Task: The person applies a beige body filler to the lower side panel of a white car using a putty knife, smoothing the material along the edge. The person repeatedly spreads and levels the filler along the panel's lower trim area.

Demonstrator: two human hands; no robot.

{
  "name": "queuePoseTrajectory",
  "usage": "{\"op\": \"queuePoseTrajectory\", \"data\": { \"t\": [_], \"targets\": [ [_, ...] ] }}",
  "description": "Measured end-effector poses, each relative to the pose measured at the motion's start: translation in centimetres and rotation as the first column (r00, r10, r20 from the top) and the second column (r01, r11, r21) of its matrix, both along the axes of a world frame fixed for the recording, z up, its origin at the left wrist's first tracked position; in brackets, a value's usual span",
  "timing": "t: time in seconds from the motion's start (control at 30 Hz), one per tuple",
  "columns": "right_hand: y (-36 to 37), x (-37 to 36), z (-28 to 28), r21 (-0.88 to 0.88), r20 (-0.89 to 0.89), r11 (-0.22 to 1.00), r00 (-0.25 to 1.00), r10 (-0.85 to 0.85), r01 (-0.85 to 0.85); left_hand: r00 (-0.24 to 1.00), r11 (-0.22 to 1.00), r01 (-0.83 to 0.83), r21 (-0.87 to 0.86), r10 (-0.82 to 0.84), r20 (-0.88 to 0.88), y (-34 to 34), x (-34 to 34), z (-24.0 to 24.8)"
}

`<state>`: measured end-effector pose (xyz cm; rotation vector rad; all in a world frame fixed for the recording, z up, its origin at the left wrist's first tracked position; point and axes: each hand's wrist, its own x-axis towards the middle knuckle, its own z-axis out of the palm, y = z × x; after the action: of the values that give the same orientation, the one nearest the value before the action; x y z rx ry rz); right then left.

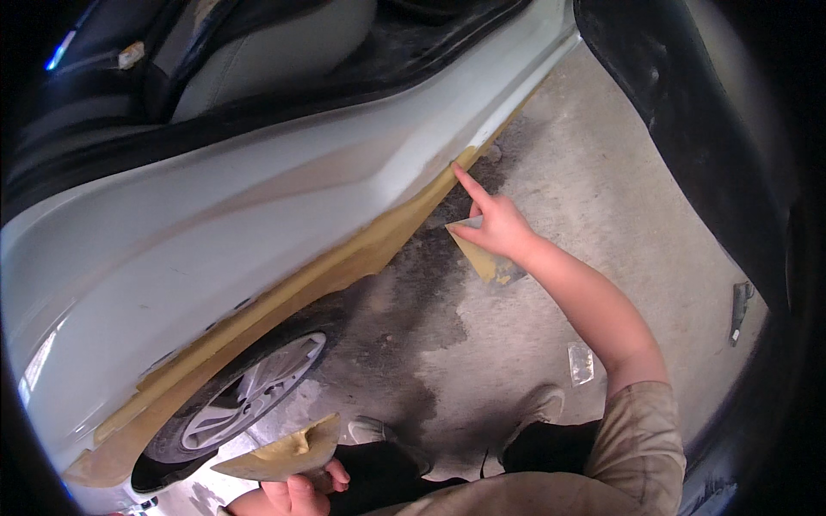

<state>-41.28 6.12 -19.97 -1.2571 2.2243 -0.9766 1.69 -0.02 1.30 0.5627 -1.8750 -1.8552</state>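
Observation:
A band of yellow body filler point(379, 236) runs along the lower edge of a pale car body panel point(258, 215). My right hand point(499, 225) reaches out with its index finger extended, the tip at the band's upper end and seemingly touching it. Between thumb and the other fingers it grips a flat filler spreader point(478, 258), smeared with yellow and grey. Low in the view, my left hand point(301, 496) is closed around a broad scraper point(280, 457) held flat. A lump of yellow filler point(295, 444) lies on that blade. Part of this hand is cut off below.
Beneath the panel sits a wheel with a silver rim point(254, 391). An open dark door point(688, 120) hangs at the right. On the concrete floor point(619, 215) lie a small clear packet point(582, 364) and a black object point(741, 311). My shoes point(542, 404) stand nearby.

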Motion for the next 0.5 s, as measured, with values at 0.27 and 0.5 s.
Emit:
{"op": "queuePoseTrajectory", "data": {
  "t": [0.27, 0.5],
  "targets": [
    [0.0, 3.3, 0.5, 0.008, 0.046, 0.994, 0.993, 0.108, -0.109, 0.997, 0.999, -0.043, 0.001, 0.043, 0.07, 0.1, 0.6, 0.0],
    [-0.2, 5.6, 1.4, -0.1, 0.028, 0.982, 0.987, 0.161, -0.157, 0.999, 1.0, 0.022, -0.016, -0.022, 0.038, -0.3, 0.2, 0.1]
  ]
}}
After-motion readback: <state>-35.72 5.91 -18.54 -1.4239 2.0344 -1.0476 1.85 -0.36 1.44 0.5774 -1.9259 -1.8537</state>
